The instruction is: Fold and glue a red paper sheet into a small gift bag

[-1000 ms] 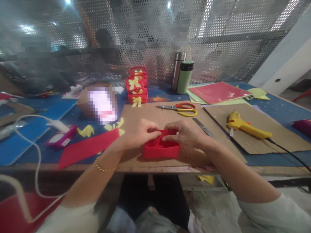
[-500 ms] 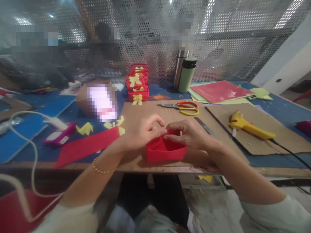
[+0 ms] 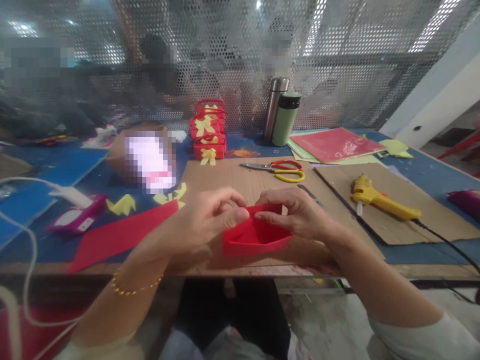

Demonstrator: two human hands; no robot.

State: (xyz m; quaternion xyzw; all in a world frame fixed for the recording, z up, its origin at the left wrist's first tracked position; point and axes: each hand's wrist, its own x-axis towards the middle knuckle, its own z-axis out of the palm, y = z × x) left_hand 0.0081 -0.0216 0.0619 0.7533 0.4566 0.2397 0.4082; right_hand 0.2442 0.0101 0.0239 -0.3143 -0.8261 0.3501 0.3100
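Near the front of a brown cardboard sheet [image 3: 213, 175] sits a small open-topped red box [image 3: 258, 242] that looks like folded paper or felt. My right hand [image 3: 300, 212] pinches its far wall, thumb inside and fingers behind. At the box's far left corner, my left hand [image 3: 210, 217] is closed, with the thumb against curled fingers on the rim; the exact contact is partly hidden. A flat red strip [image 3: 127, 232] lies left of my left wrist. Beyond my hands rest scissors [image 3: 273, 167] with red and yellow handles, and a metal blade [image 3: 310, 194] is half hidden by my right hand.
A yellow glue gun [image 3: 386, 200] lies on another cardboard piece at right, its cord trailing off. Small red boxes with yellow bows [image 3: 208, 145] stand at the back beside a green bottle [image 3: 287, 120] and a steel flask [image 3: 275, 107]. A lit phone [image 3: 150, 162] leans at left.
My left hand has shifted slightly away from the box's far wall toward its left corner. The box has turned a little and its opening looks wider. The camera view has also shifted.
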